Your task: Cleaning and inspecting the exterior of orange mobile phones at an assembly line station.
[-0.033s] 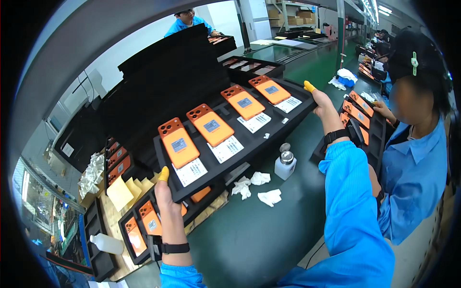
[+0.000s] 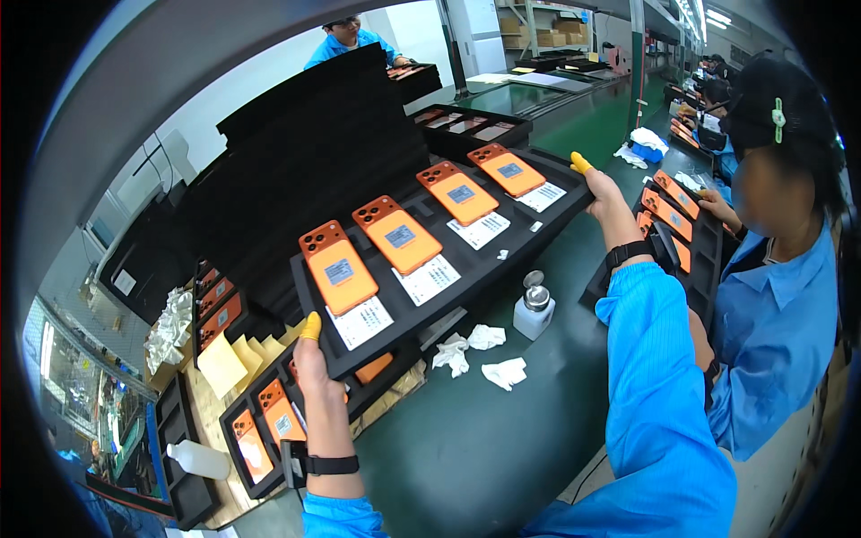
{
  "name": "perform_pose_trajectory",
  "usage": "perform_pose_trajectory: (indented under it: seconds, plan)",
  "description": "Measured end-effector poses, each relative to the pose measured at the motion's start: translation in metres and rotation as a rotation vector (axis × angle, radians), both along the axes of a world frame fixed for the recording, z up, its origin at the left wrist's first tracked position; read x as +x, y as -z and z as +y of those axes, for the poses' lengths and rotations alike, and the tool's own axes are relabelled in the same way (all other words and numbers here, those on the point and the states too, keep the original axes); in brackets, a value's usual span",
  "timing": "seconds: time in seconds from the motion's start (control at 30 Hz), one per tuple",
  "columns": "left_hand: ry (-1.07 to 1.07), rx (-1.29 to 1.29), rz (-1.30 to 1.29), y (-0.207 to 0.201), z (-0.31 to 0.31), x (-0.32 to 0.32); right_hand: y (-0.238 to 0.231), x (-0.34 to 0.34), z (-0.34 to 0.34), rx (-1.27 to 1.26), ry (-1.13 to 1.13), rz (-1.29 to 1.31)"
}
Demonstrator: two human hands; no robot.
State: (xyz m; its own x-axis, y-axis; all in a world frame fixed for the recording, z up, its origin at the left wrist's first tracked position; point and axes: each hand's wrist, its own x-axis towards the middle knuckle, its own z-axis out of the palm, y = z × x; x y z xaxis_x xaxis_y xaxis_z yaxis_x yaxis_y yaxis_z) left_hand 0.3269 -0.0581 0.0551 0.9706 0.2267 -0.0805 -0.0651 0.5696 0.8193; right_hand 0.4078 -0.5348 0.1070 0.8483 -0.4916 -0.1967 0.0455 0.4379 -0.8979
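While four orange phones (image 2: 339, 269) lie in the black tray (image 2: 471, 267), I have my left hand (image 2: 316, 366) gripping its eight-o'clock corner, my right hand (image 2: 604, 186) its two-o'clock end.

Factory workshop, shown by blue-clad workers (image 2: 776, 332) along a green workbench (image 2: 421, 457).

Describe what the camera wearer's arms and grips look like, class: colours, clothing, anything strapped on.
The left sleeve and right sleeve are bright blue. Each wrist carries a black strap with a dark block. The left grip and right grip each show a yellow fingertip cover.
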Motion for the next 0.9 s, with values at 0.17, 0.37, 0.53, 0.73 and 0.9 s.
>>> perform_pose_trajectory:
  seconds: [0.17,0.37,0.53,0.73,0.9]
  plan:
    - [0.006,0.005,0.034,0.023,-0.031,0.022,0.046,0.041,-0.038,0.022,0.063,0.044]
    - [0.0,-0.001,0.067,0.039,-0.063,0.035,0.06,0.058,-0.069,-0.125,0.084,0.155]
    - [0.009,-0.026,0.07,0.05,-0.07,0.038,0.071,0.074,-0.082,-0.009,0.174,0.175]
    - [0.141,0.175,0.217,0.052,-0.068,0.043,0.11,0.089,-0.151,-0.087,0.03,0.188]
    - [0.08,0.331,0.153,0.003,-0.034,-0.001,0.041,0.078,-0.144,-1.327,0.399,0.12]
